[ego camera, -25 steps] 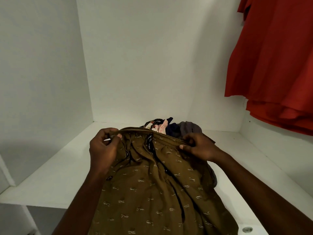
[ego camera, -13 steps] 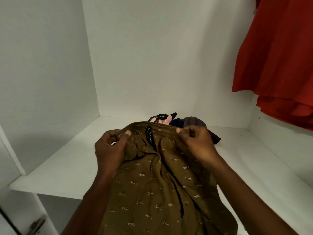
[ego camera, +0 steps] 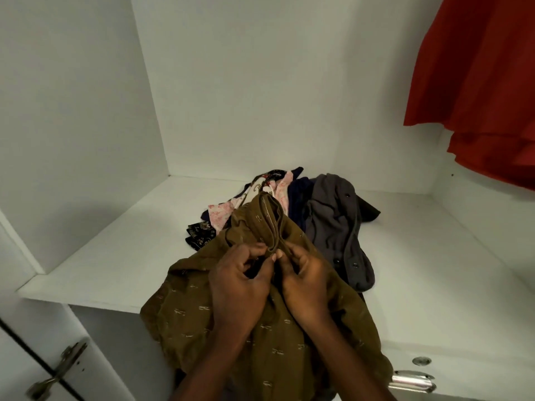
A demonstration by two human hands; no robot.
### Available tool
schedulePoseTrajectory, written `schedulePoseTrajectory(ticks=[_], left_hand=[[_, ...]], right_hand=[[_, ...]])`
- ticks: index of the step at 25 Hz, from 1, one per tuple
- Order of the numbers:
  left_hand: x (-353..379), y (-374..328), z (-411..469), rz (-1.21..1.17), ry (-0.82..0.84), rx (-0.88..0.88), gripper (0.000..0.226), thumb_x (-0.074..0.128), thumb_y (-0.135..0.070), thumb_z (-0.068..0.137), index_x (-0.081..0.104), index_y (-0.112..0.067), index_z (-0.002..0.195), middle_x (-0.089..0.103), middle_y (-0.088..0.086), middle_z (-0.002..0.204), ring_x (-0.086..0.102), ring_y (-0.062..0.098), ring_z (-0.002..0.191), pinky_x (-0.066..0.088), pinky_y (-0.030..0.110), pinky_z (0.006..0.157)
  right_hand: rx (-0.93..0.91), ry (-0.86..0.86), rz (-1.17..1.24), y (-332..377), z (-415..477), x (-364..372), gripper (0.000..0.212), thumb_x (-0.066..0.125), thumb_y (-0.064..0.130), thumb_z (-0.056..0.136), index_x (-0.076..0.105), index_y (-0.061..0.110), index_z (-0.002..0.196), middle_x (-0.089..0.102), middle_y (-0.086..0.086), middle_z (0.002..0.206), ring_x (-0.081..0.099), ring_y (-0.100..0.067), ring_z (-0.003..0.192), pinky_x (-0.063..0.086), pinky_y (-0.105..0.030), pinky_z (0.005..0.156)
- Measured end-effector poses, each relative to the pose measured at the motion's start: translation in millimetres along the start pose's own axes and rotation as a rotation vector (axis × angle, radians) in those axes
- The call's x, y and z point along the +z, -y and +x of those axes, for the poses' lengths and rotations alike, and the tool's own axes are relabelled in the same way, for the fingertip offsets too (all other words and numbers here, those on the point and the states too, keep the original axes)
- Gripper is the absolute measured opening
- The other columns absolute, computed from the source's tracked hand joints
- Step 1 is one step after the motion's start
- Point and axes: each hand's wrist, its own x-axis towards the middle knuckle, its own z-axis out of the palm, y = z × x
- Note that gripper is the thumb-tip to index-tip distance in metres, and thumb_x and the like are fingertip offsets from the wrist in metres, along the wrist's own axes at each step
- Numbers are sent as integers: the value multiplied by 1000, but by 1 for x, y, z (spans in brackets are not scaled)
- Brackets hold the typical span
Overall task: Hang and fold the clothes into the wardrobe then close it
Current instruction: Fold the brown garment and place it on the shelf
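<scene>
At the white shelf's (ego camera: pixel 115 256) front edge the left hand (ego camera: pixel 240 282) curls round the brown garment's (ego camera: pixel 202 314) bunched band, the right hand (ego camera: pixel 304 282) pinching it just beside. The cloth rises behind both grips and drapes off the shelf below them.

Head camera looks down, close, into wardrobe (ego camera: pixel 260 96).

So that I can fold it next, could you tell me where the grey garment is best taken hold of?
Probably at its near, buttoned end, coming from the front right. The grey garment lies crumpled with that end towards the shelf edge and bare board on its right, while its left side lies against the brown shirt gripped by the left hand and right hand.
</scene>
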Motion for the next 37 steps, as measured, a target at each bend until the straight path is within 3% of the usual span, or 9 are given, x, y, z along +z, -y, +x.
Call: schedulePoseTrajectory(ticks=[8, 13, 16, 19, 22, 27, 32, 35, 37], left_hand=[[8, 13, -16, 135, 39, 258, 26, 65, -16, 94, 78, -8, 115, 69, 2, 116, 64, 7, 109, 51, 16, 94], [-4, 1, 3, 2, -42, 106, 24, 56, -29, 94, 75, -20, 106, 73, -8, 98, 70, 3, 90, 61, 34, 75], [-8, -18, 49, 189, -99, 58, 33, 60, -48, 91, 66, -27, 116, 68, -10, 108, 65, 9, 95, 57, 36, 78], [-3, -27, 126, 408, 243, -108, 59, 72, -59, 83, 57, -32, 133, 66, -8, 127, 63, 18, 114, 53, 41, 97], [11, -37, 177, 660, 664, -196, 51, 83, -44, 79, 70, -22, 123, 70, -1, 115, 65, 20, 102, 56, 36, 91], [-1, -36, 192, 691, 590, -116, 21, 81, -24, 71, 76, -27, 91, 76, -5, 77, 75, 18, 76, 58, 27, 73], [-31, -33, 163, 575, 812, 178, 47, 53, -17, 79, 72, -40, 116, 75, -18, 109, 70, 8, 100, 56, 36, 93], [-61, -30, 144, 486, 836, 164, 49, 48, -16, 87, 71, -38, 124, 73, -14, 121, 71, 10, 108, 55, 35, 99], [-78, -30, 128, 583, 890, 243, 41, 48, -37, 100, 59, -37, 140, 68, -5, 131, 70, 19, 110, 54, 37, 99]], right_hand=[[-45, 50, 84, -7, -5, -3, 28, 59, 20, 103, 68, 11, 128, 75, 3, 115, 70, -9, 109, 56, -30, 96], [-84, 30, 20, -6, -2, -1, 23, 61, 17, 102, 70, 20, 123, 75, 12, 111, 70, -3, 104, 55, -22, 91], [-93, 38, 8, -5, -3, 0, 24, 61, 14, 101, 70, 17, 124, 75, 13, 109, 70, -3, 103, 56, -22, 89], [-100, 53, -17, -6, -4, 1, 28, 61, 20, 101, 69, 17, 128, 75, 13, 112, 69, -3, 104, 56, -26, 91], [-88, 56, -54, -10, -5, 4, 33, 60, 30, 99, 67, 22, 130, 73, 14, 115, 68, -2, 105, 57, -31, 94], [-93, -27, -130, -11, -4, 3, 32, 60, 22, 98, 67, 29, 129, 66, 26, 100, 64, 7, 93, 50, -11, 85], [-89, -152, -149, -4, -8, 5, 42, 48, 34, 89, 69, 19, 122, 66, 8, 86, 61, -5, 71, 49, -20, 66], [-88, -142, -212, -1, -11, 6, 56, 37, 44, 87, 62, 15, 129, 69, -4, 100, 63, -18, 82, 48, -26, 77], [-52, -136, -248, 6, -13, 5, 55, 37, 41, 90, 59, 12, 131, 68, -11, 107, 64, -26, 91, 52, -33, 84]])
